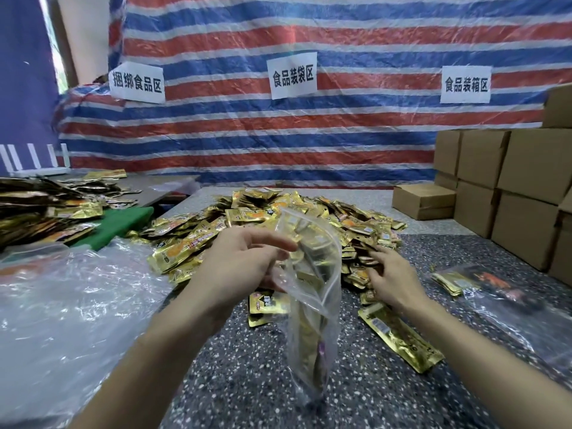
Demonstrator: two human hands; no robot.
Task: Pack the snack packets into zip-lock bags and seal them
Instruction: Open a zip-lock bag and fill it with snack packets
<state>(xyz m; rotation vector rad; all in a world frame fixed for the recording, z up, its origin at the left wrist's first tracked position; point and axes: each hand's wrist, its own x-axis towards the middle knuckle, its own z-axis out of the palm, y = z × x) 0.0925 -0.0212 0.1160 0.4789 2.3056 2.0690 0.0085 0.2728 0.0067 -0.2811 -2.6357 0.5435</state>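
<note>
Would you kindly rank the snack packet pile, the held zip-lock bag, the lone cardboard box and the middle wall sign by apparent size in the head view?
1. snack packet pile
2. zip-lock bag, enlarged by nearness
3. cardboard box and wall sign: alike, unranked

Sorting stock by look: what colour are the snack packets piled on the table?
The snack packets are shiny gold with orange patches; the head view shows them best.

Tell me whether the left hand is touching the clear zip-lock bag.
Touching. The head view shows the left hand pinching the zip-lock bag at its open mouth, with the fingers and thumb closed on the plastic rim and holding it upright.
</note>
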